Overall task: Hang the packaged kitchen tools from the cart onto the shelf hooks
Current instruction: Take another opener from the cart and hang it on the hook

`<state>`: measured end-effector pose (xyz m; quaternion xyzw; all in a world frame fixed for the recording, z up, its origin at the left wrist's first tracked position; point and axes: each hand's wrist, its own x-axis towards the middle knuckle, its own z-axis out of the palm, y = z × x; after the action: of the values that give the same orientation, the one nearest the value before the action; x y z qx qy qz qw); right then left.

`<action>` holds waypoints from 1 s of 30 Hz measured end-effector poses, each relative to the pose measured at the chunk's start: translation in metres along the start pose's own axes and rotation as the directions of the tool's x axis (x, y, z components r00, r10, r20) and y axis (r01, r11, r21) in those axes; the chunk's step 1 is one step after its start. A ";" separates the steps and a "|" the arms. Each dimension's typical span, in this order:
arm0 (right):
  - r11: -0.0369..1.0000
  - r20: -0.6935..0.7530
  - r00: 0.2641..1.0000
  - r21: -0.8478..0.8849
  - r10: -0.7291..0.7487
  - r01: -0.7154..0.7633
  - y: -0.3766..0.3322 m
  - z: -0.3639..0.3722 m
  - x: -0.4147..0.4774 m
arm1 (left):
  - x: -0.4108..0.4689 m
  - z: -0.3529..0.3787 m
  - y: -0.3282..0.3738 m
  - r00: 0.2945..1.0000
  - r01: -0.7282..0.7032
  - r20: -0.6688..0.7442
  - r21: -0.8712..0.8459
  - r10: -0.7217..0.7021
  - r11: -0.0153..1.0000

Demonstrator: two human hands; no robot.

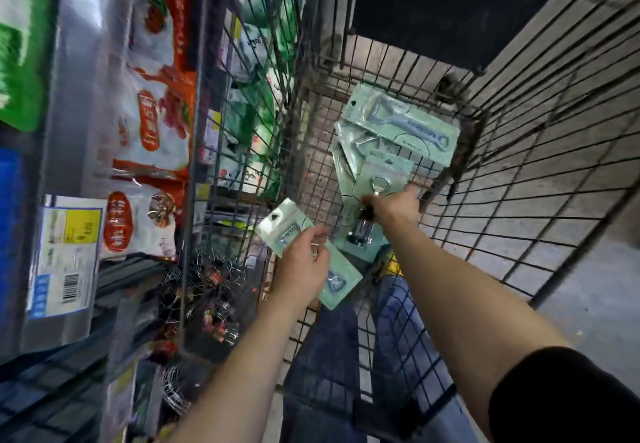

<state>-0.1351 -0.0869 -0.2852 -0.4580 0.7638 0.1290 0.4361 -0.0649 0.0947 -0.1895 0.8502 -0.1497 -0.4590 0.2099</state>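
Cart (519, 165) | left hand (304, 264) holds package (277, 224), diagonal, hang-hole upper-left | right hand (394, 205) grips second package (377, 169)

1. I can't read a single word or number with certainty; the whole frame is smeared.
2. White label (65, 252) among the shelf goods at left: it carries a barcode (70, 289), a yellow patch and a blue strip, but the print is illegible.
3. Red pouches (152, 120): orange ovals with white characters, too blurred to read.
4. Mint-green packages (401, 120) in the cart (519, 165) and the held package (280, 229): faint print, unreadable.
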 end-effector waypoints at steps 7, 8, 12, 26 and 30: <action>0.950 0.225 0.925 0.122 -0.307 0.286 0.014 0.007 -0.047 | -0.002 -0.004 0.003 0.999 0.021 -0.041 -0.085 -0.024 0.996; 0.946 0.237 0.918 0.143 -0.319 0.292 0.016 0.004 -0.054 | -0.004 -0.006 0.005 0.999 0.035 -0.031 -0.101 -0.038 0.994; 0.945 0.269 0.918 0.226 -0.292 0.235 0.020 -0.014 -0.074 | -0.014 -0.014 0.017 0.997 0.058 -0.039 -0.138 -0.063 0.989; 0.845 0.342 0.849 0.495 -0.403 0.202 0.039 -0.120 -0.159 | -0.106 -0.065 0.072 0.987 -0.083 0.113 -0.231 0.111 0.969; 0.855 0.388 0.811 0.458 -0.438 0.242 0.051 -0.140 -0.188 | -0.155 -0.070 0.078 0.987 -0.139 0.042 -0.267 0.155 0.954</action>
<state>-0.2159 -0.0323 -0.0660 -0.4477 0.5451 0.0027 0.7088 -0.0937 0.1121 -0.0056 0.7865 -0.1567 -0.4841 0.3499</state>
